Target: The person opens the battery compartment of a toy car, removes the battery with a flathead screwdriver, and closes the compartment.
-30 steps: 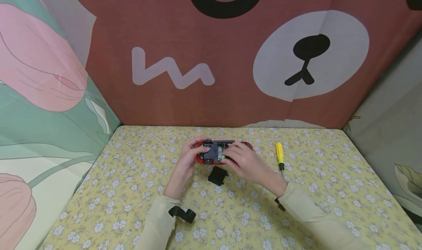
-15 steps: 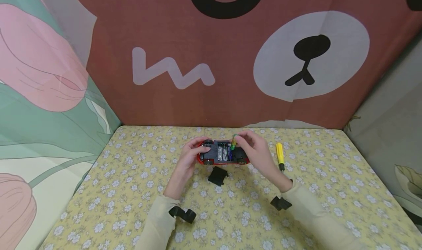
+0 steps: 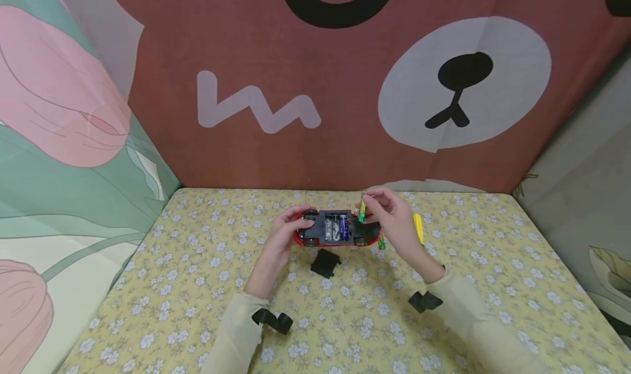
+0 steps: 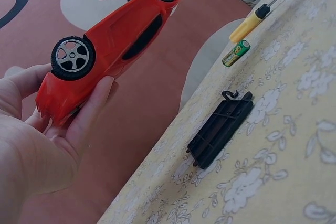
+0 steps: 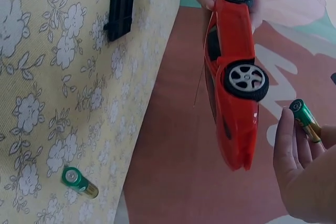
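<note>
The left hand's (image 3: 281,235) fingers grip one end of the red toy car (image 4: 118,30) — best held this steadily, with the uncovered battery compartment (image 3: 337,227) facing the person. Near its other end, the right hand's (image 3: 398,224) fingers pinch a green battery (image 5: 306,120); a light hold round its middle should stop it slipping. A loose battery (image 5: 80,182) lies on the worktop (image 3: 222,275), closer to the person than those fingers — likewise the black cover (image 3: 325,263), right of the left fingers.

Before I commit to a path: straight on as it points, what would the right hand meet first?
Probably the brown backdrop: the right hand appears to point past the red car, though depth is unclear.
</note>
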### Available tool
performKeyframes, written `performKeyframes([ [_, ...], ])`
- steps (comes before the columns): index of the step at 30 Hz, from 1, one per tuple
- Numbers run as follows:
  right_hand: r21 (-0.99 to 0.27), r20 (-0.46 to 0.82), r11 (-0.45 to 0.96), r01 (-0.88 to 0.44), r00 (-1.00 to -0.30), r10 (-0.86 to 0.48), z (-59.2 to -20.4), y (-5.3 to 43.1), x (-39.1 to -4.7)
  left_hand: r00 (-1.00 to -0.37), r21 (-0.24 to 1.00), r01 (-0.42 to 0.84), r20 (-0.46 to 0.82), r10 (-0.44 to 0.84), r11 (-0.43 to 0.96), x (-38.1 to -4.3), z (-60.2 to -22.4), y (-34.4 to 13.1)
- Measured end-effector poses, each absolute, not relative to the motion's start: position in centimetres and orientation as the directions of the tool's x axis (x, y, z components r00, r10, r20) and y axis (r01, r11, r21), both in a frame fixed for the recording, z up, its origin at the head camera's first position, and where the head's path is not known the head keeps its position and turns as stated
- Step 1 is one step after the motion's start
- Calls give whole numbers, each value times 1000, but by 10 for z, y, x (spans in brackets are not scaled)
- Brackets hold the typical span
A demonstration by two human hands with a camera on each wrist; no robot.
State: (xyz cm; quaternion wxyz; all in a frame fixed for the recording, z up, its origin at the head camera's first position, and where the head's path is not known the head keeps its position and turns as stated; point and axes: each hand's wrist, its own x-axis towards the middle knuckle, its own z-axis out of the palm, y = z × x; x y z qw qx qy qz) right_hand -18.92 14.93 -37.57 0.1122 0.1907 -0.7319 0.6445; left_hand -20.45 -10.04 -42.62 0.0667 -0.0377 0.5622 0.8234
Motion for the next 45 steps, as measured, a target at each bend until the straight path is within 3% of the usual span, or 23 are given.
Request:
performKeyframes([
  [21, -947, 308, 94, -308, -951, -17, -380, 178, -199, -989, 921, -146, -127, 75, -361, -205, -427, -101],
  [45, -977, 209, 54, -208, -978, 25, -390, 199, -205, -988, 919, -154, -138, 69, -363, -206, -430, -102],
])
